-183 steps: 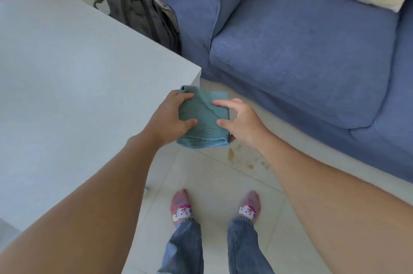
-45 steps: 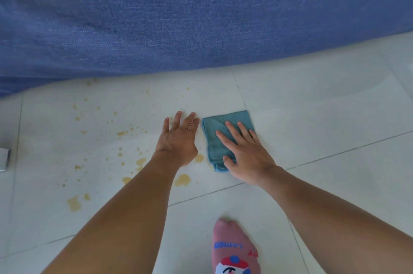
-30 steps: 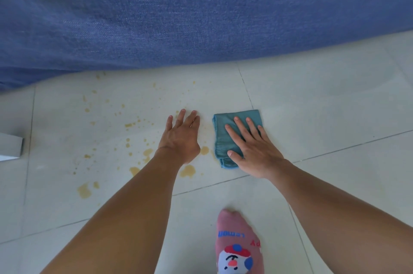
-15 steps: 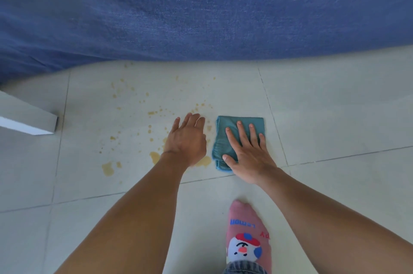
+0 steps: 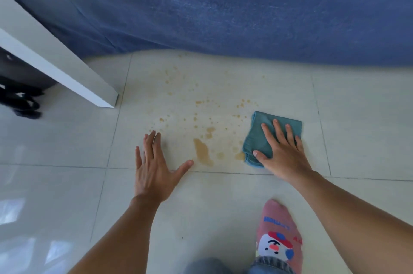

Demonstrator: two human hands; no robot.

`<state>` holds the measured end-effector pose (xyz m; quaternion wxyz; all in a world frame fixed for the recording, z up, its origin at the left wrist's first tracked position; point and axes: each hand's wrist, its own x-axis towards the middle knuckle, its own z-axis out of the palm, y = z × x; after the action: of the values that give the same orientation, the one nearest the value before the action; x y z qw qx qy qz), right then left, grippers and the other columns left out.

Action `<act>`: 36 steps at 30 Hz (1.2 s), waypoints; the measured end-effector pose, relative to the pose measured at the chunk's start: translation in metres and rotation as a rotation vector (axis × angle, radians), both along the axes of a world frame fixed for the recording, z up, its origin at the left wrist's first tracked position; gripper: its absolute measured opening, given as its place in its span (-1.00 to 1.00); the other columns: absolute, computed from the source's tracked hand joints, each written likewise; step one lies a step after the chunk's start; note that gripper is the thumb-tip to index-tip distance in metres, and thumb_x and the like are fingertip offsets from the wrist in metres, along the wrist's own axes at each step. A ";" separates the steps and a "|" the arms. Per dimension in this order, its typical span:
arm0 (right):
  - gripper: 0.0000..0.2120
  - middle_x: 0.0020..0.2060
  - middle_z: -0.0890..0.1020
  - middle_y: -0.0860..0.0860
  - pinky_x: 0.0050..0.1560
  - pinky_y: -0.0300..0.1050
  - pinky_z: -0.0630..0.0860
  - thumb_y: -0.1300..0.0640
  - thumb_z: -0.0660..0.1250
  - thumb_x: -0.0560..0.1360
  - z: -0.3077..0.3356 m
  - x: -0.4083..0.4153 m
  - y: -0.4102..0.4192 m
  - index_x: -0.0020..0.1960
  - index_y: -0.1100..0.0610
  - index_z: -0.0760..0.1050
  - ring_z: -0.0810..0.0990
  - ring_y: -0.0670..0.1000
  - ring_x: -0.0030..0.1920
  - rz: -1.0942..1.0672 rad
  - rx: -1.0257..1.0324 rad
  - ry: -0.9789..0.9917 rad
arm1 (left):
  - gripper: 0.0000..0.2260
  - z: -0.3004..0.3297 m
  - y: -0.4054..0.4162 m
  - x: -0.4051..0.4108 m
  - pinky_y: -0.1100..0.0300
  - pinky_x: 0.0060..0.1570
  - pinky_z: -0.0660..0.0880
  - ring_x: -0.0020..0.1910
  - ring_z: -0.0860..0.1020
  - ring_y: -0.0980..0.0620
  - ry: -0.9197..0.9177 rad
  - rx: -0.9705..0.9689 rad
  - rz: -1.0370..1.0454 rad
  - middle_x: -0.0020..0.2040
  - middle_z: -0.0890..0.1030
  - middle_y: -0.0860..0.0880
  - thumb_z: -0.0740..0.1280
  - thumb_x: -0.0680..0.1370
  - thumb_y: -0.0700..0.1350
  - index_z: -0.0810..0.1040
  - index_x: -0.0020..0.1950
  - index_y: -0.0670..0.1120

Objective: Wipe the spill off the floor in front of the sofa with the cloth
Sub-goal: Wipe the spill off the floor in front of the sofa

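Note:
A folded teal cloth (image 5: 257, 137) lies flat on the pale tiled floor (image 5: 223, 202) in front of the blue sofa (image 5: 223, 10). My right hand (image 5: 283, 153) presses down on the cloth with its fingers spread. A brown spill (image 5: 202, 150) of one long blotch and several small drops spreads left of the cloth, its nearest drops at the cloth's left edge. My left hand (image 5: 154, 168) rests flat on the floor left of the big blotch, fingers apart and holding nothing.
A white table leg (image 5: 55, 68) slants down to the floor at the left, close to the spill's far drops. A dark bag with straps (image 5: 20, 97) lies behind it. My foot in a pink patterned sock (image 5: 279, 238) stands near the bottom right.
My left hand has moved left, away from the cloth, and uncovered the big blotch. My right hand stays pressed on the cloth. The view has swung so the table leg shows more.

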<state>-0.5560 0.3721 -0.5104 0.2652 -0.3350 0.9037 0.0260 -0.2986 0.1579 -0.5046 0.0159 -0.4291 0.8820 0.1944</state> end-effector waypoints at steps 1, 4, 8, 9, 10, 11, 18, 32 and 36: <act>-0.19 0.63 -0.32 -0.09 0.61 0.14 -0.23 -0.38 0.05 0.57 0.001 -0.001 0.000 0.62 -0.19 -0.33 -0.34 0.09 0.62 -0.002 0.004 -0.003 | 0.13 -0.003 0.002 0.013 -0.01 0.55 -0.24 0.62 -0.15 -0.01 -0.028 0.009 0.034 0.64 -0.03 -0.10 0.05 0.33 0.61 -0.08 0.61 -0.16; -0.19 0.63 -0.32 -0.09 0.61 0.14 -0.23 -0.37 0.06 0.57 0.001 -0.001 -0.002 0.62 -0.19 -0.33 -0.34 0.09 0.62 0.001 0.021 -0.010 | 0.25 -0.012 0.005 0.037 -0.09 0.58 -0.08 0.62 -0.07 -0.09 -0.062 0.024 0.129 0.62 0.03 -0.18 0.11 0.22 0.65 -0.08 0.60 -0.21; -0.19 0.63 -0.32 -0.09 0.61 0.14 -0.22 -0.37 0.06 0.57 0.002 -0.001 -0.003 0.61 -0.20 -0.33 -0.33 0.08 0.62 0.004 0.035 -0.012 | 0.28 -0.017 0.009 0.043 -0.08 0.58 -0.09 0.62 -0.05 -0.11 -0.061 0.009 0.182 0.61 0.06 -0.20 0.19 0.20 0.64 -0.05 0.59 -0.23; -0.19 0.63 -0.32 -0.09 0.61 0.14 -0.21 -0.37 0.06 0.57 0.003 -0.001 -0.004 0.62 -0.20 -0.33 -0.32 0.08 0.62 0.004 0.038 -0.012 | 0.27 -0.016 0.010 0.044 -0.08 0.58 -0.14 0.62 -0.08 -0.09 -0.069 0.002 0.206 0.61 0.05 -0.20 0.18 0.21 0.64 -0.06 0.59 -0.23; -0.19 0.63 -0.31 -0.09 0.61 0.14 -0.20 -0.38 0.07 0.57 0.003 0.000 -0.004 0.62 -0.20 -0.33 -0.31 0.08 0.62 0.005 0.038 -0.009 | 0.27 -0.017 0.011 0.045 -0.08 0.57 -0.18 0.62 -0.10 -0.08 -0.076 -0.011 0.232 0.62 0.03 -0.19 0.17 0.22 0.64 -0.08 0.60 -0.22; -0.18 0.63 -0.31 -0.09 0.61 0.14 -0.19 -0.38 0.08 0.57 0.002 0.001 -0.005 0.62 -0.20 -0.32 -0.31 0.08 0.63 0.006 0.035 -0.003 | 0.26 -0.018 0.012 0.046 -0.09 0.57 -0.20 0.62 -0.13 -0.06 -0.081 -0.029 0.251 0.62 0.02 -0.17 0.15 0.22 0.65 -0.09 0.60 -0.21; -0.06 0.63 -0.30 -0.09 0.58 0.09 -0.04 -0.50 0.13 0.43 0.006 -0.010 0.003 0.62 -0.24 -0.27 -0.29 0.07 0.63 0.031 0.020 -0.008 | 0.19 -0.026 0.008 0.049 -0.15 0.56 -0.18 0.62 -0.17 -0.06 -0.141 -0.079 0.223 0.63 -0.03 -0.20 0.05 0.32 0.63 -0.08 0.61 -0.24; -0.02 0.64 -0.24 -0.15 0.62 0.11 -0.18 -0.48 0.21 0.42 -0.003 0.003 -0.013 0.64 -0.19 -0.19 -0.31 0.07 0.63 -0.105 -0.127 -0.040 | 0.07 -0.030 0.009 0.046 -0.19 0.55 -0.17 0.62 -0.16 -0.05 -0.124 -0.079 0.230 0.63 -0.01 -0.20 0.03 0.40 0.54 -0.02 0.61 -0.24; 0.05 0.64 -0.24 -0.10 0.61 0.12 -0.19 -0.59 0.08 0.30 -0.003 0.022 -0.005 0.64 -0.19 -0.21 -0.31 0.12 0.62 -0.054 -0.083 -0.025 | 0.03 -0.029 0.008 0.046 -0.18 0.55 -0.18 0.62 -0.17 -0.04 -0.116 -0.076 0.233 0.63 -0.03 -0.19 -0.01 0.43 0.52 -0.03 0.61 -0.24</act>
<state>-0.5339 0.3673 -0.5139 0.2630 -0.3216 0.9093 -0.0230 -0.2530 0.1661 -0.5335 0.0280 -0.5392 0.8306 0.1363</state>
